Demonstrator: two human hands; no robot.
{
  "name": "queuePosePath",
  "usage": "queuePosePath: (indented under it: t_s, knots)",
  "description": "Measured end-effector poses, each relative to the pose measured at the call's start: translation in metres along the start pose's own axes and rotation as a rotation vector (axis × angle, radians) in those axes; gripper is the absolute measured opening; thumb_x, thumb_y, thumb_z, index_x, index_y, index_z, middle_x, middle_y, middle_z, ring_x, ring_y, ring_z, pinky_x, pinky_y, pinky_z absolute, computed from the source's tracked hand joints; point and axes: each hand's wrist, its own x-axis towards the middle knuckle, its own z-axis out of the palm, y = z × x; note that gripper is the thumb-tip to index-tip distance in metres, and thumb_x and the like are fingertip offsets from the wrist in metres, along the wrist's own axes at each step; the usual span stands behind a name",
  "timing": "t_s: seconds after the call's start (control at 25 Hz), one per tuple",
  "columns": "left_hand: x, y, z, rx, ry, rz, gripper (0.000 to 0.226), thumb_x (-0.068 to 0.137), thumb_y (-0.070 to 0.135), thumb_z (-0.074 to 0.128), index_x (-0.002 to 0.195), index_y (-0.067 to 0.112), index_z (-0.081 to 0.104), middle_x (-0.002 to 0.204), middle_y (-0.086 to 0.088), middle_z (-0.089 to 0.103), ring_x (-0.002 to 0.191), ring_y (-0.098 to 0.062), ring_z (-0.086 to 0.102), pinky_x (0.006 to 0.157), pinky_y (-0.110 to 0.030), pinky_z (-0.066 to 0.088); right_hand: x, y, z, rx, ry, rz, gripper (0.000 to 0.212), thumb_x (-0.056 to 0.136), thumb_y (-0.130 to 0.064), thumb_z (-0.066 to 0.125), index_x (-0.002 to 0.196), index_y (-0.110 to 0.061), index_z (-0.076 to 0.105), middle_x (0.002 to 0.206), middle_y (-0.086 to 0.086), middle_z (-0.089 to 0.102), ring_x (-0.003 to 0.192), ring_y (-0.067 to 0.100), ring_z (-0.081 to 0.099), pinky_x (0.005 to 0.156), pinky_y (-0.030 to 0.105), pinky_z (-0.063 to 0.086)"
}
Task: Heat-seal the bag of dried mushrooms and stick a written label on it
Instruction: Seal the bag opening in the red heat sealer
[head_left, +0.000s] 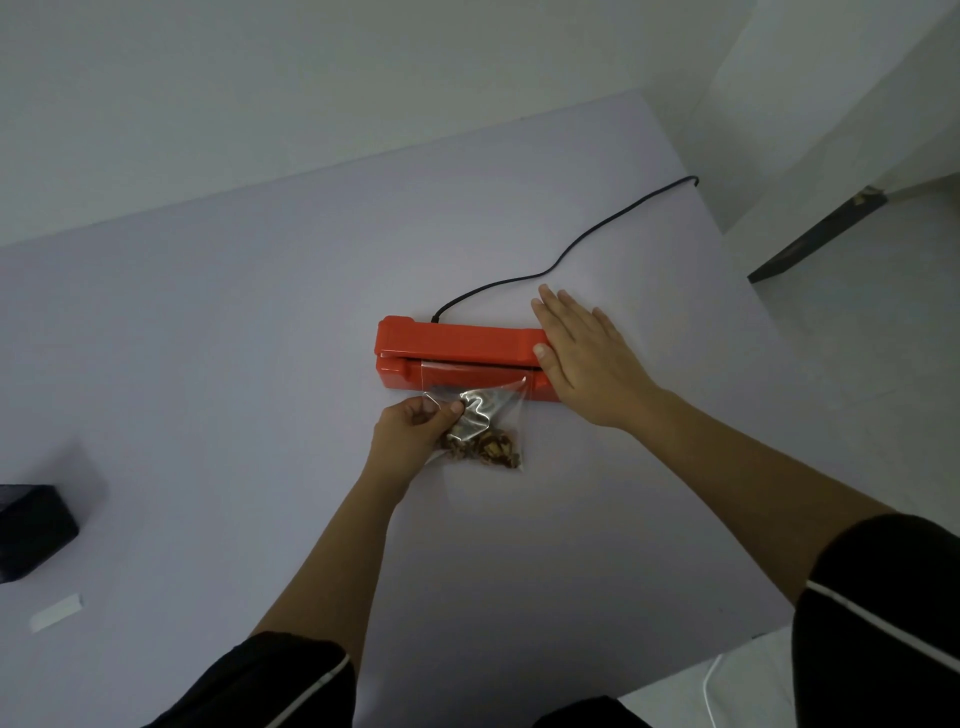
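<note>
An orange heat sealer (457, 343) lies across the middle of the pale table (234, 364). A clear plastic bag (485, 415) with brown dried mushrooms in its bottom has its top edge inside the sealer's jaw. My left hand (415, 428) pinches the bag's left side. My right hand (582, 358) lies flat, fingers spread, on the right end of the sealer's lid. A small white label (57, 612) rests near the table's front left.
The sealer's black cord (566, 254) runs back right and over the table's far edge. A black box (31, 530) sits at the left edge. The table's right edge drops to a white floor, where a white cable (714, 686) lies.
</note>
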Motion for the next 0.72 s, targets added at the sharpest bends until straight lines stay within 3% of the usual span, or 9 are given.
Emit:
queuePosePath:
  t_s: [0.12, 0.32, 0.56, 0.72]
  knots:
    - [0.001, -0.001, 0.001, -0.005, -0.003, 0.013, 0.021, 0.083, 0.025, 0.068, 0.081, 0.003, 0.067, 0.078, -0.010, 0.071, 0.065, -0.014, 0.066, 0.058, -0.017, 0.053, 0.001, 0.000, 0.002, 0.003, 0.014, -0.008, 0.060, 0.095, -0.041, 0.010, 0.148, -0.013, 0.006, 0.159, 0.004, 0.000, 0.146, 0.018, -0.001, 0.116, 0.038, 0.000]
    - [0.003, -0.002, 0.001, 0.003, -0.003, 0.015, 0.028, 0.082, 0.026, 0.069, 0.082, -0.001, 0.067, 0.080, -0.014, 0.072, 0.069, -0.018, 0.066, 0.067, -0.027, 0.055, 0.000, 0.003, 0.003, 0.022, 0.031, -0.021, 0.070, 0.089, -0.049, 0.000, 0.148, -0.013, 0.008, 0.159, 0.003, 0.003, 0.146, 0.019, 0.000, 0.116, 0.039, 0.001]
    - [0.001, 0.007, 0.000, 0.005, -0.024, 0.002, 0.028, 0.083, 0.025, 0.068, 0.088, -0.003, 0.068, 0.082, -0.014, 0.071, 0.069, -0.019, 0.066, 0.063, -0.023, 0.054, 0.002, 0.002, -0.005, 0.040, -0.009, -0.029, 0.055, 0.101, -0.036, 0.017, 0.148, -0.013, 0.004, 0.159, 0.003, -0.002, 0.146, 0.016, -0.004, 0.118, 0.040, -0.001]
    - [-0.001, 0.011, -0.001, 0.007, -0.029, -0.030, 0.028, 0.082, 0.025, 0.069, 0.088, -0.002, 0.069, 0.085, -0.015, 0.072, 0.070, -0.019, 0.065, 0.064, -0.024, 0.053, -0.003, -0.002, -0.027, 0.037, -0.036, -0.096, 0.061, 0.099, -0.041, 0.024, 0.148, -0.013, 0.001, 0.158, 0.002, -0.004, 0.145, 0.014, -0.004, 0.119, 0.042, -0.001]
